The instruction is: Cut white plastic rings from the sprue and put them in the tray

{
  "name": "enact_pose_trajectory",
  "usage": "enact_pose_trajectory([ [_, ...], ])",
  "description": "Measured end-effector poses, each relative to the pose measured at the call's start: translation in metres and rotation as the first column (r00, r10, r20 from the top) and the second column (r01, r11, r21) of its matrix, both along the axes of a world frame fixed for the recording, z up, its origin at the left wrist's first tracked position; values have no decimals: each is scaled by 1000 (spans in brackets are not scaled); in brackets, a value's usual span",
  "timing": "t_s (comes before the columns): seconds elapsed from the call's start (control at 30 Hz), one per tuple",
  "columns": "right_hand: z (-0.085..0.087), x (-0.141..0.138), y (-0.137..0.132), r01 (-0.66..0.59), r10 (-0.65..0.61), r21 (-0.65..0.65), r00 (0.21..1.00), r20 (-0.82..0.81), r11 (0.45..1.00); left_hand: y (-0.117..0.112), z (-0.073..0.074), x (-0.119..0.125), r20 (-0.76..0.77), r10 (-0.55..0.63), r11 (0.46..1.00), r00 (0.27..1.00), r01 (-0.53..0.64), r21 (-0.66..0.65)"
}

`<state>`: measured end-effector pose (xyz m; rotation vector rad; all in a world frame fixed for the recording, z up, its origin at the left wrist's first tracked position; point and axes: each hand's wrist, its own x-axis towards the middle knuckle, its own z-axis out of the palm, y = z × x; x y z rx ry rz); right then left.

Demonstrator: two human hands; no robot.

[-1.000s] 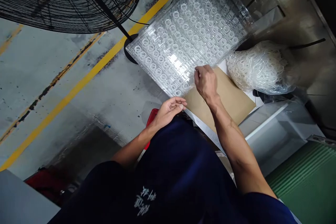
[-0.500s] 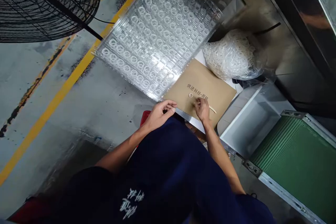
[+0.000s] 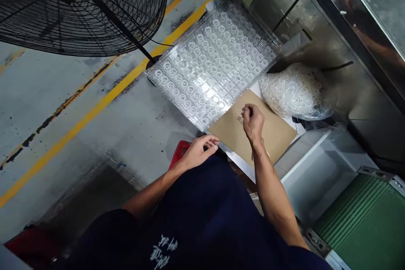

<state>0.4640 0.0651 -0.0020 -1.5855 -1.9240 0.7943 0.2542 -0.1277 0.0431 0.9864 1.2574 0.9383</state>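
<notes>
My right hand (image 3: 254, 124) is over the brown cardboard sheet (image 3: 278, 133), its fingers curled and pinched together near the clear tray's corner. Whatever those fingers hold, if anything, is too small to make out. The hand and forearm cover most of the printed writing on the cardboard. My left hand (image 3: 202, 150) lies at the cardboard's near left edge, with thumb apart and fingers loosely bent, holding nothing visible. Beyond both hands is the clear plastic tray (image 3: 173, 100), with rows of whitish rings in its pockets.
A clear bag (image 3: 292, 93) full of pale rings sits behind the cardboard. To the right are a grey bin (image 3: 329, 173) and a green ribbed belt (image 3: 357, 215). A black fan (image 3: 126, 12) stands at upper left; a red stool (image 3: 179, 152) is beside my left hand.
My right hand has moved up the cardboard toward the tray. The single ring that lay on the cardboard no longer shows. My left hand stays about the same; the view has shifted.
</notes>
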Motion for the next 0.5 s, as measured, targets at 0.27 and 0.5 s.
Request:
enact_pose_trajectory([
  [0.27, 34, -136, 49, -462, 423, 159, 877, 228, 872, 1, 7, -13, -68, 63, 995, 996, -58, 75],
  [0.5, 60, -133, 57, -510, 463, 181, 851, 247, 841, -1, 98, -99, -184, 332, 853, 925, -212, 477],
])
